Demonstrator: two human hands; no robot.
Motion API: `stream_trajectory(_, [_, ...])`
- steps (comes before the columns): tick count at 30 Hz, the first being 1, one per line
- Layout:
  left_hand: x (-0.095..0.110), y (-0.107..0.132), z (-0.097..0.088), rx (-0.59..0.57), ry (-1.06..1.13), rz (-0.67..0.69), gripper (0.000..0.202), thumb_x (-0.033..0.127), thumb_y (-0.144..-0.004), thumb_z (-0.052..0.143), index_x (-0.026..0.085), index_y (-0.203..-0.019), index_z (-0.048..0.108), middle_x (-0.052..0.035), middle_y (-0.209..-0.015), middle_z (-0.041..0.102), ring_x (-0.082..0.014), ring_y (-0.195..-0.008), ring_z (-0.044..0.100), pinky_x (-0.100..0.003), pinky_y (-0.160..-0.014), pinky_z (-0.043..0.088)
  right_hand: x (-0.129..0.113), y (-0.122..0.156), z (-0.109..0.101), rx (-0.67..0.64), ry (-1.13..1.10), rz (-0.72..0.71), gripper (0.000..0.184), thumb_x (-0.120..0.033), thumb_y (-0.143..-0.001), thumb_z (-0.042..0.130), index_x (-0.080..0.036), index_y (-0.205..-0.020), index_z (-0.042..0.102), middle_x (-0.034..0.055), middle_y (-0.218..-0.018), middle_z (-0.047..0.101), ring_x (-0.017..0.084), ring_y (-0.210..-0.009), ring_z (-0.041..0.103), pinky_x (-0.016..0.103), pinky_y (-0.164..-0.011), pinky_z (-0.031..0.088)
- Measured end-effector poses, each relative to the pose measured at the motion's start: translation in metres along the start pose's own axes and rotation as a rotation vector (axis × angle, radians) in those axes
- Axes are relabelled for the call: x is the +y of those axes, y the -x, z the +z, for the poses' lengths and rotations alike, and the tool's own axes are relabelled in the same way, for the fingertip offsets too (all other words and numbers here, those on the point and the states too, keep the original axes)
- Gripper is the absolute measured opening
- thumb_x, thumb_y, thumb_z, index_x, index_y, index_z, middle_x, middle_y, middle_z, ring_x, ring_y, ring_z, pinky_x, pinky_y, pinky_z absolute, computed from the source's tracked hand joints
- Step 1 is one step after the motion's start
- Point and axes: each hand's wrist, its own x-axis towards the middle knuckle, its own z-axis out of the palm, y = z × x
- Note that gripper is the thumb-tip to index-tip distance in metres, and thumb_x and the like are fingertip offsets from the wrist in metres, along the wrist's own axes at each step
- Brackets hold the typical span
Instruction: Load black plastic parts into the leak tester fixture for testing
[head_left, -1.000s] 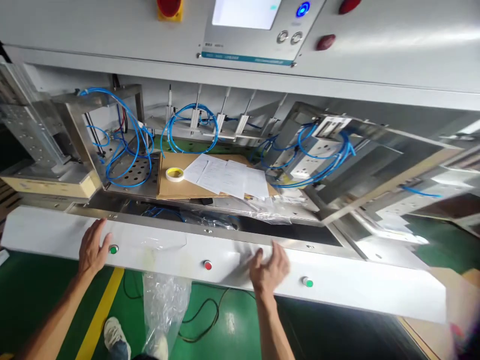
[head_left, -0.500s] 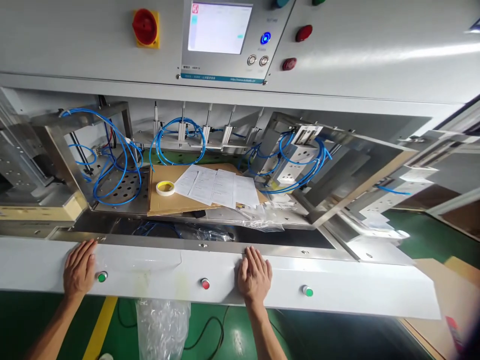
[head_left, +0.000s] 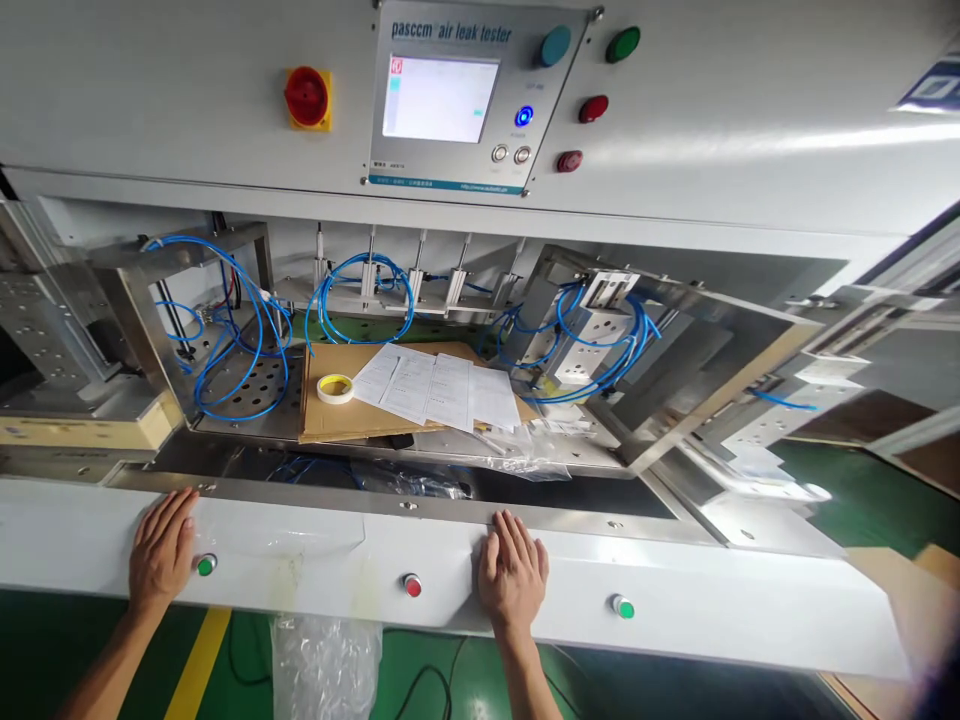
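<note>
My left hand (head_left: 163, 550) lies flat on the white front panel (head_left: 322, 570) of a machine, just left of a green button (head_left: 206, 565). Its fingertips reach the metal strip along the panel's back edge. My right hand (head_left: 514, 573) rests flat on the same panel, between a red button (head_left: 412, 585) and another green button (head_left: 622, 606). Neither hand holds anything. Beyond them, inside the machine, a flat piece of cardboard (head_left: 330, 418) bears printed sheets (head_left: 431, 388) and a roll of white tape (head_left: 335, 389).
Blue air hoses (head_left: 247, 350) loop around metal brackets and small cylinders. Above is a control panel with a lit screen (head_left: 440, 98) and a red rotary switch (head_left: 307, 98). Clear plastic film (head_left: 326, 665) hangs below the front panel. Cardboard (head_left: 926, 600) stands at the right.
The camera has tilted up slightly, so the scene sits lower and more of the control panel shows. Both hands stay in place on the front panel.
</note>
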Motion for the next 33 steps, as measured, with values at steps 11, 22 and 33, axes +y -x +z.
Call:
stream_trajectory(11, [-0.001, 0.000, -0.006, 0.021, 0.036, -0.005, 0.057, 0.024, -0.105, 0.049, 0.027, -0.162, 0.048, -0.0173, -0.147, 0.067, -0.0366, -0.144, 0.057, -0.060, -0.123, 0.043, -0.008, -0.001, -0.006, -0.049, -0.009, 0.040, 0.047, -0.032, -0.110, 0.035, -0.015, -0.130, 0.073, 0.0147, -0.131, 0.073, 0.029, -0.128, 0.064, 0.049, -0.115, 0.041])
stream_trajectory(22, [0.000, -0.005, -0.016, 0.003, 0.066, -0.055, 0.053, 0.027, -0.104, 0.050, 0.025, -0.157, 0.056, -0.0178, -0.148, 0.066, -0.0391, -0.144, 0.057, -0.063, -0.122, 0.042, 0.012, -0.010, -0.022, -0.191, -0.005, 0.062, 0.044, -0.038, -0.108, 0.045, -0.020, -0.138, 0.071, 0.0122, -0.139, 0.070, 0.029, -0.134, 0.059, 0.047, -0.119, 0.039])
stream_trajectory(33, [0.001, -0.011, -0.021, -0.007, 0.037, -0.071, 0.047, 0.031, -0.106, 0.046, 0.019, -0.149, 0.063, -0.0194, -0.143, 0.069, -0.0374, -0.144, 0.057, -0.061, -0.123, 0.042, 0.029, -0.007, -0.023, -0.163, 0.064, 0.057, 0.045, -0.036, -0.109, 0.043, -0.020, -0.143, 0.068, 0.0107, -0.143, 0.067, 0.028, -0.139, 0.056, 0.046, -0.123, 0.033])
